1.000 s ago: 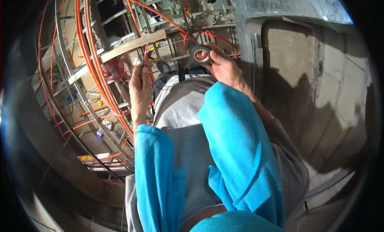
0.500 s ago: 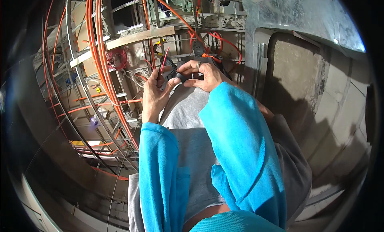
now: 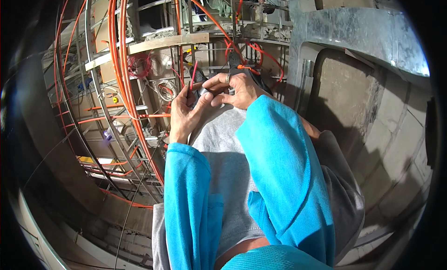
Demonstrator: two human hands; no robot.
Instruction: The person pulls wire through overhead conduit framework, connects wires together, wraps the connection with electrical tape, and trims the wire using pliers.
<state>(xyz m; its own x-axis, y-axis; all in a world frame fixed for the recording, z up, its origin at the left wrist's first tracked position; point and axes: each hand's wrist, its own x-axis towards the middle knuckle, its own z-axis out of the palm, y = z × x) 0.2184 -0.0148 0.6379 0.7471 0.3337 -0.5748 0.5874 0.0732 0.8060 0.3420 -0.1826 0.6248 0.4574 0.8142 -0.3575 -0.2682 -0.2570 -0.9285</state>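
Head view: fingers of the left hand (image 3: 184,115) pinch a red wire (image 3: 193,75), tip up, while curled fingers of the right hand (image 3: 242,91) pinch grey tape (image 3: 203,90) between the hands; the work looks underway, unfinished, though whether tape circles wire is hidden.

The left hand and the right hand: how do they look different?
The right hand wears a ring; no ring shows on the left hand. The left hand's fingers point mostly up the picture, the right hand's leftward. A pinkish-red wire sticks up from the left hand, not the right. Both have blue sleeves.
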